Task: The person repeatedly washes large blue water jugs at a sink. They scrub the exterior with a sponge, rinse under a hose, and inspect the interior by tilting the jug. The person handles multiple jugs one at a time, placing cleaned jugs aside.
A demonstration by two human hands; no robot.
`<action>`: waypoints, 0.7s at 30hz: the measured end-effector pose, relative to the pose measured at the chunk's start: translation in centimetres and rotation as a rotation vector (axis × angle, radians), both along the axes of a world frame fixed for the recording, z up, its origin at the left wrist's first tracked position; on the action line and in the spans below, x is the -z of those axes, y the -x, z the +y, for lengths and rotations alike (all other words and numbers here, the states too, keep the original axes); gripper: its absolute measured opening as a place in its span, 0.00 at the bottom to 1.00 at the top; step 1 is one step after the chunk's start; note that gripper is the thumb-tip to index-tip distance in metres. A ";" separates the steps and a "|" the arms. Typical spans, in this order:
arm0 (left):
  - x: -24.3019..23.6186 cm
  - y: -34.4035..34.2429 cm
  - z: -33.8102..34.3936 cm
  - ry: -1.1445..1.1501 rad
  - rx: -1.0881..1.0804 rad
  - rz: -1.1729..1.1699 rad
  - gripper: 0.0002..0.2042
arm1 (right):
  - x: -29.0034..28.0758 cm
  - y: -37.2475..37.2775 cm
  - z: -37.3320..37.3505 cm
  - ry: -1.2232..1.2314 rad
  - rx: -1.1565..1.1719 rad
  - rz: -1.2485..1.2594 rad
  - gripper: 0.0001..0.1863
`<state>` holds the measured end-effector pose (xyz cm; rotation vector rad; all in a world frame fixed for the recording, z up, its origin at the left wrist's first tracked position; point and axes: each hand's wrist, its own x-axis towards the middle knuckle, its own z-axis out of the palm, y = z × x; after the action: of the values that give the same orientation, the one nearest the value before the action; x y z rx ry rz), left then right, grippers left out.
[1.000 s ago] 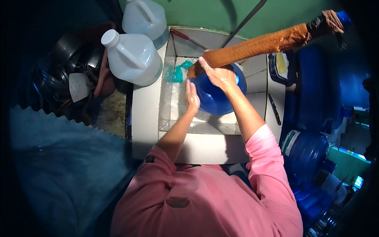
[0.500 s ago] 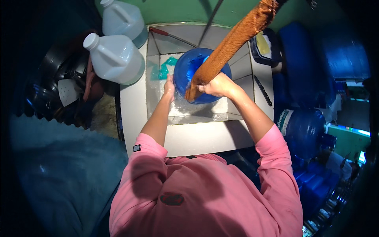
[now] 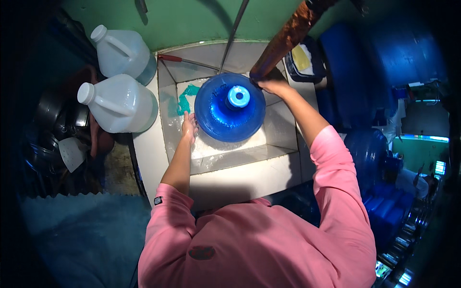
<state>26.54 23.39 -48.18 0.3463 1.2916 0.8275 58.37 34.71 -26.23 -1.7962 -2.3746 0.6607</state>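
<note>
A round blue water jug stands upright in a tiled basin, with a light blue cap on its neck. At the jug's left side is my left hand, its fingers stretched along the wall; whether they press on it is hard to tell. Beyond the jug's far right edge, my right hand closes round the lower end of a long brown cloth-like sleeve that slants down from above. Shadow covers part of those fingers. A green cloth or plastic scrap lies in the basin by my left hand.
Two whitish handled jugs stand left of the basin. A red-handled rod lies across its far corner. A dark tub with a yellow item sits at the back right. More large blue containers line the right side.
The brown sleeve has moved off the jug's top to the right with my right hand, uncovering the cap. My view has shifted. My left hand stays at the jug's left side.
</note>
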 end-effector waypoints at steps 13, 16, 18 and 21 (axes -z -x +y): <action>0.6 -0.3 12.6 -0.096 -0.286 -0.276 0.26 | 3.4 11.8 6.0 0.143 -0.397 0.720 0.15; -2.6 -0.8 12.2 -0.040 -0.137 -0.107 0.21 | 3.5 10.2 6.5 -0.043 -0.414 0.619 0.13; -6.4 -1.7 10.0 -0.318 -0.010 0.131 0.22 | 3.7 7.7 6.6 -0.176 -0.439 0.493 0.14; -12.4 -5.8 3.9 -0.765 -0.058 0.298 0.29 | 3.4 3.7 5.9 0.170 -0.126 0.251 0.13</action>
<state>32.32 27.28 -35.81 1.0734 1.2147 1.3447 54.62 40.65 -29.58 -1.5212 -2.3347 1.0653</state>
